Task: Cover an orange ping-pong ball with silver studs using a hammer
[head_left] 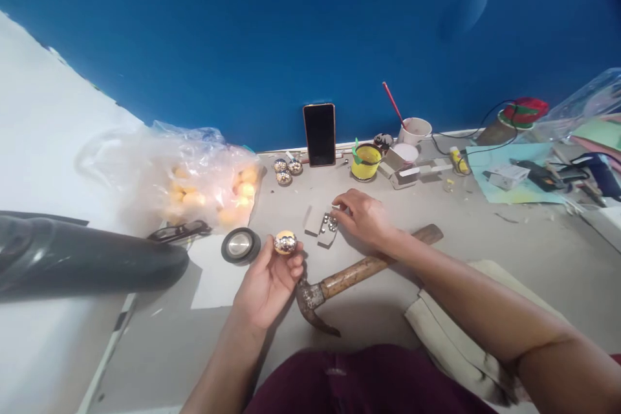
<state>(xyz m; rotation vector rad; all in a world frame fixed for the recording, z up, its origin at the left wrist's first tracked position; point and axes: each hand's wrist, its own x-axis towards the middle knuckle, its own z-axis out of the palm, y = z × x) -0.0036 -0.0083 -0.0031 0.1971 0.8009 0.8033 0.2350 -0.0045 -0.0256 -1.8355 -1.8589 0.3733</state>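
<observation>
My left hand (266, 286) is closed around a small orange ball (285, 237) partly covered with shiny silver pieces, which look like thumbtacks. Ahead and to the right, the fingertips of my right hand (363, 217) are drawn together at the edge of a small open box (326, 237). Several shiny silver pieces lie in that box; whatever my right fingers pinch is too small to make out. Below my right forearm lies a claw hammer (356, 276) with a wooden handle and rusty head. Silver-covered balls (284, 178) are grouped farther back on the table.
A clear plastic bag (145, 155) of orange balls lies left, near a round black-rimmed object (240, 245) and a grey cylinder (87, 259). A phone (320, 136) leans on the blue wall. A yellow cup (366, 163), white cup (416, 130) and folded cloth (451, 330) are rightward.
</observation>
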